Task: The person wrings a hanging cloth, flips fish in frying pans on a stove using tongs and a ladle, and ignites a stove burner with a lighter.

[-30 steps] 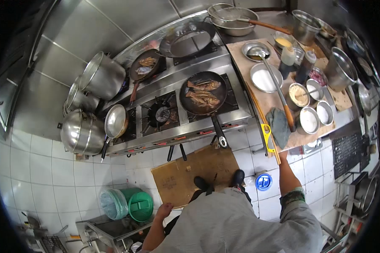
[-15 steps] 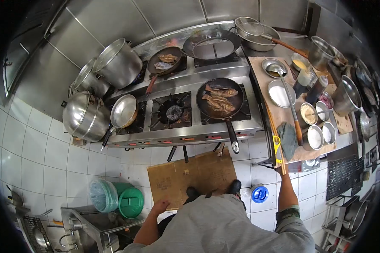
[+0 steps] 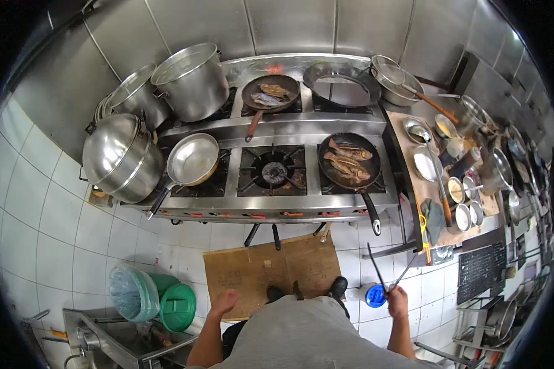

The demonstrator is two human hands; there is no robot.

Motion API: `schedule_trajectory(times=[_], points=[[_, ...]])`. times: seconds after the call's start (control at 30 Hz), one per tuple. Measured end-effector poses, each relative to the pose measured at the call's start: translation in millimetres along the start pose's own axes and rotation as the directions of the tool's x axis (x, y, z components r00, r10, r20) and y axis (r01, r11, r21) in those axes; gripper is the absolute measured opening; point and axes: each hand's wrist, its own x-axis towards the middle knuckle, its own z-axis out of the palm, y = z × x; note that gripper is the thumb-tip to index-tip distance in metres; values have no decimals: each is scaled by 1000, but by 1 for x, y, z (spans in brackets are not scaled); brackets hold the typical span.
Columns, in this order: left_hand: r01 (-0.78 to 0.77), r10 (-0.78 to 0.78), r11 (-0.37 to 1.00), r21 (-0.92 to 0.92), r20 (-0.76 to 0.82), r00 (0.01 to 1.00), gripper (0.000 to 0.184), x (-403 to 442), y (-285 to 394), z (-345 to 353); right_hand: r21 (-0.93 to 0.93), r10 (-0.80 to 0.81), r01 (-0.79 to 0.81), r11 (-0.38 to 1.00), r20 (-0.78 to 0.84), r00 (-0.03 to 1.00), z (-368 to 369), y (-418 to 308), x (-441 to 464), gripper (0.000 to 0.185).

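Right hand (image 3: pixel 398 302) closing around spread tongs (image 3: pixel 377 265), nearer pan (image 3: pixel 333 176) — fish (image 3: pixel 346 167) lying ahead, leftward, slanting crosswise. Left hand (image 3: pixel 225 302) half-curling, holding nothing visible.

Fairly bright, cool light gives glare on the domed stainless steel pot (image 3: pixel 118 154) at left and a soft sheen on the grey steel wall (image 3: pixel 292 27). Wide-angle distortion bends the edges into black corners; the metal cookware (image 3: pixel 497 169) at right looks soft.

Slim tongs (image 3: pixel 377 269) stand open in the right hand (image 3: pixel 398 302), arms toward the stove (image 3: pixel 326 203).
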Motion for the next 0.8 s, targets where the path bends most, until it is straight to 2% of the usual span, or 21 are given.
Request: schedule_trajectory(times=[0.07,0.13,0.2,0.27,0.33,0.37,0.43,0.53,0.57,0.6,0.63,0.67,0.7,0.73,0.8], points=[[-31,21,978,-208,-51,998,36,19,11,3,-17,48,-49,999,-37,998,46,0,-45,7],[-215,222,946,-242,3,975,38,30,56,1,-20,93,-93,995,-7,996,75,10,-75,5],[-234,381,876,-421,308,872,51,58,78,20,10,112,-113,994,109,988,119,4,-106,7],[-51,266,918,-394,513,817,59,20,159,-3,37,143,-155,987,221,965,162,-5,-130,13],[19,329,861,-509,584,742,57,1,201,-6,-105,39,-5,994,324,945,220,-35,-154,15],[71,395,764,-642,551,735,54,-4,215,-2,-190,28,52,980,392,920,240,-48,-159,17],[174,499,506,-845,451,740,50,-7,236,2,-231,25,130,964,566,824,269,-65,-157,25],[-15,687,266,-964,179,704,46,6,252,-9,-264,47,229,937,745,665,312,-86,-148,39],[-84,715,287,-954,155,681,46,6,258,-22,-271,59,262,926,791,610,322,-90,-144,44],[-153,741,306,-940,134,657,46,1,264,-38,-191,23,236,953,820,571,332,-85,-132,57],[-220,765,323,-920,118,633,45,0,267,-53,-149,51,140,979,841,538,341,-86,-126,63],[-497,810,415,-762,62,582,48,3,266,-64,-110,77,36,993,861,502,358,-93,-122,69],[-522,789,468,-713,71,610,50,6,270,-71,-74,99,-72,995,881,462,374,-98,-117,75],[-543,766,520,-659,79,638,51,10,275,-79,-108,104,-15,994,900,423,388,-100,-111,80],[-581,728,608,-540,87,681,60,32,281,-91,-124,123,-23,992,910,395,408,-104,-92,73]])
